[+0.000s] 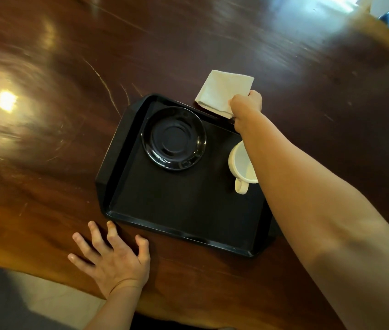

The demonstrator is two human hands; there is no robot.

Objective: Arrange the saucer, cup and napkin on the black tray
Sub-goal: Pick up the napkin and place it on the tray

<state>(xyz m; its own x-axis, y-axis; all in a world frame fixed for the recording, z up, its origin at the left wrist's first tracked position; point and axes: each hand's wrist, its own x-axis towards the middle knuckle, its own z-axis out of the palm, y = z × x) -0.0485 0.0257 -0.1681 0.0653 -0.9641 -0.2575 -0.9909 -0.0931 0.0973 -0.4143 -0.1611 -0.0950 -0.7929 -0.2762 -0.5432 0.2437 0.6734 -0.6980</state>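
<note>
- Pinching the folded beige cloth napkin (222,91) at its near corner, the right hand (246,103) has its fingers closed on it just beyond the black plastic tray (126,129), likely to bring it aboard.
- Glossy black round saucer (174,138) and white ceramic cup (241,165) already sit apart on the tray.
- Left hand (115,256) lies spread and empty on the dark wooden desk (45,163), seemingly bracing.

We see the black tray (184,210) mid-frame on the dark wood surface (45,115). Black saucer (174,138) sits in its upper left area, white cup (240,166) at its right side, partly hidden by the forearm. Right hand (246,104) pinches the folded napkin (222,91) just above the tray's top edge. Left hand (115,256) lies flat, fingers spread, lower left.
</note>
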